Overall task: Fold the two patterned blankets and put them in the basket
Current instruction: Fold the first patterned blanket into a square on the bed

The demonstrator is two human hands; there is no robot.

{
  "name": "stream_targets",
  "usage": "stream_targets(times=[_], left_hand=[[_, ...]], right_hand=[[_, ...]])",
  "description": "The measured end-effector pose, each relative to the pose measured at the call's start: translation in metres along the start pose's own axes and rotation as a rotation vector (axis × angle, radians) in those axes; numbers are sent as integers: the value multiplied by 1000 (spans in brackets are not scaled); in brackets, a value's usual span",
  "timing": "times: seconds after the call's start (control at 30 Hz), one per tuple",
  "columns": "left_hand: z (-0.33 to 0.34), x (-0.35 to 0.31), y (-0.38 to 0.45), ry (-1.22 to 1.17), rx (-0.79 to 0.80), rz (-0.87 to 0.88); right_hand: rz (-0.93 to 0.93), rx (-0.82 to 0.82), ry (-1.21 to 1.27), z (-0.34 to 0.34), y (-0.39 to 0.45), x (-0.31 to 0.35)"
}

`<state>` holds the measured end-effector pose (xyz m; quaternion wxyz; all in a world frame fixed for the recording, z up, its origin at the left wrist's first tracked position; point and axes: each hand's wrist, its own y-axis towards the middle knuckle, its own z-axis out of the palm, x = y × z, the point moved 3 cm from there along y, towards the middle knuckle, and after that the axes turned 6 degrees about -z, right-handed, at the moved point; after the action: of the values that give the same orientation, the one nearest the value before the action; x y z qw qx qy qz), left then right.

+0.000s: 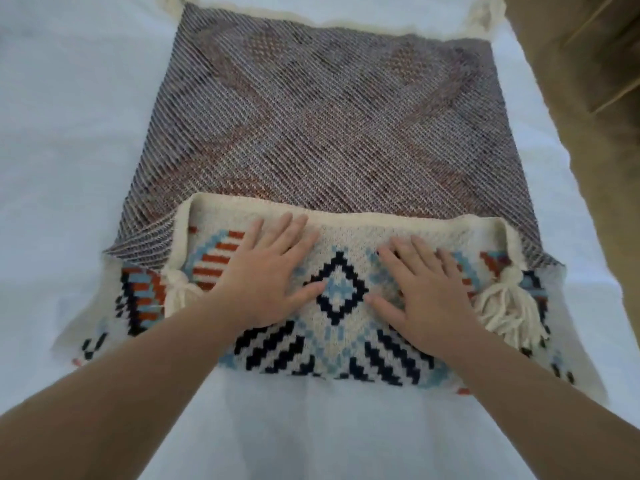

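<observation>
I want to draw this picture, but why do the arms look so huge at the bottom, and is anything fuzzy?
Head view: the wide-angle lens stretches whatever is near the edges, so the forearms balloon; the left hand and right hand, flat on the blanket, look normal. Head view: light is soft and even, no glare; the white sheet is washed out, and the far corners look fuzzy.

blanket (311,116) spread on bed sheet (69,133), near edge folded over, left hand (266,271) and right hand (426,289) flat on fold
</observation>
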<state>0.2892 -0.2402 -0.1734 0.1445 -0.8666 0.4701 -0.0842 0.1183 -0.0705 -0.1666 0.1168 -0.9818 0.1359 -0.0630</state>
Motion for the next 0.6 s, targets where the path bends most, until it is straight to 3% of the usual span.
stream_targets(times=[0.27, 0.47, 0.6], left_hand=[[33, 66, -15, -24, 16, -172], [45, 164, -19, -82, -34, -369], [61, 201, -6, -78, 58, -457]], right_hand=[[24, 71, -6, 30, 12, -7], [227, 12, -14, 36, 0, -68], [338, 26, -41, 27, -6, -108]])
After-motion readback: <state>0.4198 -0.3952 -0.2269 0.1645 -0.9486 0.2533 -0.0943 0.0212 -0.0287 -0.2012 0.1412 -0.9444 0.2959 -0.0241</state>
